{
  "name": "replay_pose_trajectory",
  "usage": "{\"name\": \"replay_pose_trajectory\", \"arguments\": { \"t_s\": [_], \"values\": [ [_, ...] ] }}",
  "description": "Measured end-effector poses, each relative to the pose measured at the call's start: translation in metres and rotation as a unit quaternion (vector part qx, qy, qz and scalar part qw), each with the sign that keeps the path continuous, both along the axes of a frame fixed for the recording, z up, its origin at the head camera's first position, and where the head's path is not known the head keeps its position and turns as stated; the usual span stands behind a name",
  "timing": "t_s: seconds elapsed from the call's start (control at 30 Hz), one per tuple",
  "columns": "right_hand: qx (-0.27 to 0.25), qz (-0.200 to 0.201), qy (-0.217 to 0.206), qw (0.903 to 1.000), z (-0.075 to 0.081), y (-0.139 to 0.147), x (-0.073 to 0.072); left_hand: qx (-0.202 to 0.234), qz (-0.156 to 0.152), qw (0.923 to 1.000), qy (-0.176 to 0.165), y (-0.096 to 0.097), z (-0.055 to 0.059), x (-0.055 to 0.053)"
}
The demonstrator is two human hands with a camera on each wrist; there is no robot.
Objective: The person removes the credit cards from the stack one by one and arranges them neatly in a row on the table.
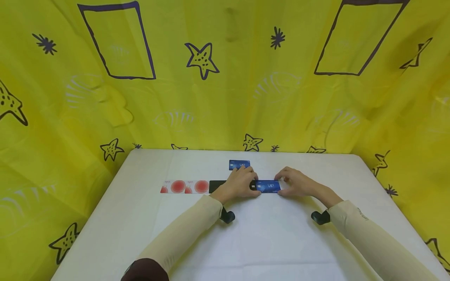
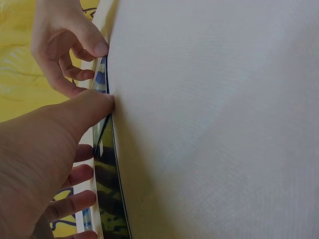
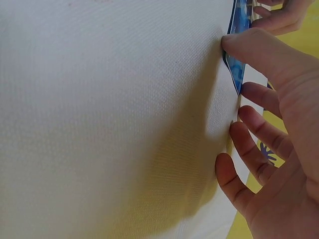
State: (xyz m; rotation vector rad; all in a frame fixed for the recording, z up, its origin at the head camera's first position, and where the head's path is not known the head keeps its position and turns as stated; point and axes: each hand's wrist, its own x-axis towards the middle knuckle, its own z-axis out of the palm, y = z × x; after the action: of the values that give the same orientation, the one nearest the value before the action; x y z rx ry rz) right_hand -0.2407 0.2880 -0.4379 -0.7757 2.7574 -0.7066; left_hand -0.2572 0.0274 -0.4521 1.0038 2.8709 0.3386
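Note:
A blue card point(image 1: 268, 186) lettered VIP lies at the right end of a row of cards on the white table. My left hand point(image 1: 240, 184) pinches its left end, thumb at the near edge and a fingertip at the far edge. At its right end, my right hand point(image 1: 297, 183) holds the corners between thumb and index finger; the right wrist view shows the blue card point(image 3: 240, 55) there. Beneath my left hand the row continues with black card surface point(image 1: 216, 185), partly hidden. Farther left are two white cards with red circles, one point(image 1: 173, 186) beside the other point(image 1: 197, 186).
Another blue VIP card point(image 1: 239, 164) lies behind the row, just beyond my left fingers. The white table point(image 1: 281, 249) extends toward me. A yellow curtain point(image 1: 225, 101) with starfish drawings hangs behind and along both sides of it.

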Motion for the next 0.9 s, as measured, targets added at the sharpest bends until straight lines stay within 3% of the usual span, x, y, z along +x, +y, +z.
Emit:
{"name": "replay_pose_trajectory", "arguments": {
  "t_s": [0.9],
  "values": [
    [0.001,0.000,-0.004,1.0000,-0.0004,0.0002,-0.0013,-0.004,-0.003,1.0000,-0.007,-0.0009,0.0009,-0.0002]
  ]
}}
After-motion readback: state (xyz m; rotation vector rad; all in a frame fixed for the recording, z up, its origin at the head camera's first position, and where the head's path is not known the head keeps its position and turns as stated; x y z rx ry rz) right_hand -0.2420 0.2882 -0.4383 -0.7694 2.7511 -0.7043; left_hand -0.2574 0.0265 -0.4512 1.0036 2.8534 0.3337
